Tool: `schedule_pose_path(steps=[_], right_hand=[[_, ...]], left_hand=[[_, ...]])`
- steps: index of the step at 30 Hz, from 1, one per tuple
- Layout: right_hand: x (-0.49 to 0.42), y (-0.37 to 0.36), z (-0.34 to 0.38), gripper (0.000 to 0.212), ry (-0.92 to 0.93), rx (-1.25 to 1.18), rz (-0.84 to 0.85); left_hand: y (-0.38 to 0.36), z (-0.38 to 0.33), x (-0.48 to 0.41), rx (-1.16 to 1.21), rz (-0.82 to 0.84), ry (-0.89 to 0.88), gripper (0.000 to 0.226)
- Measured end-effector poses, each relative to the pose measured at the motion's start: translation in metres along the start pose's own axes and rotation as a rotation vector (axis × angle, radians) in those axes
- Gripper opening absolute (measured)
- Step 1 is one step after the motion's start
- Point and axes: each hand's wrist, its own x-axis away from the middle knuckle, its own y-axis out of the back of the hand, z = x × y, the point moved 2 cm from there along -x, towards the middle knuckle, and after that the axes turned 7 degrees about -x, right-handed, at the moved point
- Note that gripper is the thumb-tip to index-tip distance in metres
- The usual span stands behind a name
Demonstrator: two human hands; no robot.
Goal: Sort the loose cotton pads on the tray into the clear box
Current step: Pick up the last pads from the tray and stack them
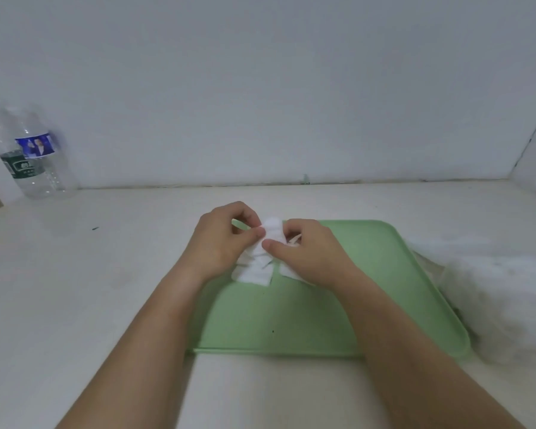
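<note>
**Pads pinched over the tray, box off to the right**

We have the pads (255, 270) gathered into one overlapping bunch over the far-left part of the tray (276, 320), and both grips are on it. Our left grip (220, 239) pinches the bunch's far end between thumb and forefinger. Our right grip (310, 252) presses its thumb on the middle of the bunch, fingers curled over the right side, where more pads show under the palm. The bunch's long axis runs from the tray's far edge toward us. Its far end is lifted and its near end fans out low over the tray; we cannot tell whether it touches.

The relation that matters, we judge, is sideways. The box (502, 298) sits just beside the tray's right edge, so the pads must travel right, across their own long axis. The right grip is the nearer one.

The pads are white, soft and matte, squarish with straight cut edges, and we expect such thin layers to slide apart under a loose hold. The tray is smooth pale-green plastic with rounded corners and a low rim. The box shows only as a hazy translucent shape, its opening too blurred to place. The bench (105, 289) is pale and matte. A clear plastic bottle (33, 156) stands well to the tray's far left.
</note>
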Motion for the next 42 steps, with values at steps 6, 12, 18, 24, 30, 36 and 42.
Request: schedule_pose_path(steps=[6,12,18,24,30,36,42], right_hand=[[-0.001,0.006,0.009,0.014,0.069,-0.176,-0.096],[0.001,0.011,0.017,0.004,0.094,-0.351,-0.072],[0.003,0.012,0.021,0.003,0.091,-0.420,-0.065],[0.004,0.017,0.020,0.012,0.019,-0.365,-0.235],[0.008,-0.001,0.020,0.011,0.123,0.214,0.152],[0.008,-0.020,0.019,0.030,0.140,0.493,0.299],[0.006,-0.021,0.017,0.009,0.137,0.242,0.205]], left_hand=[[-0.002,-0.002,0.000,-0.008,-0.025,-0.038,0.012],[0.002,-0.015,0.007,0.400,0.063,-0.059,0.050],[0.008,-0.015,0.006,0.409,0.065,-0.002,0.027],[0.008,-0.010,0.004,0.518,-0.041,0.101,0.009],[0.013,0.001,0.002,0.620,-0.234,0.311,0.007],[0.011,0.003,0.000,0.661,-0.212,0.336,0.012],[0.010,0.005,0.000,0.704,-0.177,0.360,0.015]])
